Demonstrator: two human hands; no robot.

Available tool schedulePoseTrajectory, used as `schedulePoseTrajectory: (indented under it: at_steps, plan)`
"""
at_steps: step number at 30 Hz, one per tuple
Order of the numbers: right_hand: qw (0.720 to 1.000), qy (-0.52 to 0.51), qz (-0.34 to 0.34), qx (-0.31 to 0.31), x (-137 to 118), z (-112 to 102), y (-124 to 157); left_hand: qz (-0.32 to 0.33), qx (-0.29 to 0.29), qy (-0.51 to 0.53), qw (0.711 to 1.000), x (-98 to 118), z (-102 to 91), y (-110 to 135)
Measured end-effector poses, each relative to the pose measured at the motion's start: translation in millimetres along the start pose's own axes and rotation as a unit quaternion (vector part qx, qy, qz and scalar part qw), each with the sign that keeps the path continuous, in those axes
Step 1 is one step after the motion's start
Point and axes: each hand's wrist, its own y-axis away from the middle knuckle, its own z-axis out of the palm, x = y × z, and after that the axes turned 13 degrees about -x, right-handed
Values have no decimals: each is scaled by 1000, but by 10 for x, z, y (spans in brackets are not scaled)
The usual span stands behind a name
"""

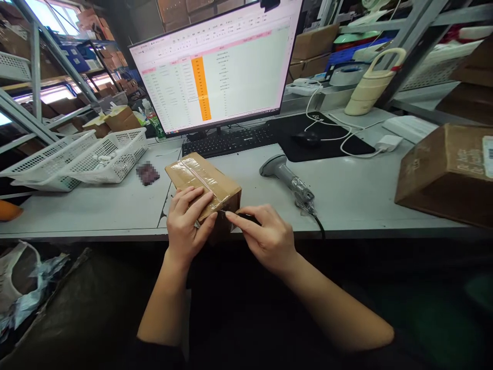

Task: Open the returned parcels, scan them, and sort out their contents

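A small cardboard box (215,180) with clear tape along its top sits tilted at the desk's front edge. My left hand (188,221) grips its near side, fingers over the taped top and thumb by the lower corner. In my right hand (267,234) is a knife (248,218) with a dark handle, mostly hidden by the closed fingers. Its thin tip meets the box's near right edge, close to my left thumb. To the right of the box lies a grey barcode scanner (287,177), its neck wrapped in clear plastic.
Behind the box stand a keyboard (231,141) and a monitor (219,67) showing a spreadsheet. A mouse (307,138) rests on a black mat (335,146) among white cables. White baskets (127,154) occupy the left side; a larger carton (431,174) sits at the right.
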Motion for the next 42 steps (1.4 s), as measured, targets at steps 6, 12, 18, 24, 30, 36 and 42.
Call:
schedulePoseTrajectory:
  at_steps: [6,12,18,24,30,36,42]
  plan:
    - [1000,-4,-8,3,-14,-4,-68,26,20,-25,999,0,17,27]
    - [1000,-5,-12,3,-59,-20,-41,24,30,-7,999,23,27,19]
    - [1000,-2,3,-3,-102,-58,-95,26,43,-1,999,18,54,21]
    - [996,46,63,-33,-93,-223,-163,34,59,2,998,27,105,19]
    - [989,110,47,-84,-105,-419,-166,30,72,12,997,24,155,7]
    - [989,127,32,-70,-121,-410,-168,22,79,17,996,39,159,2]
    - [991,112,35,-64,-97,-356,-169,24,77,22,997,28,152,9]
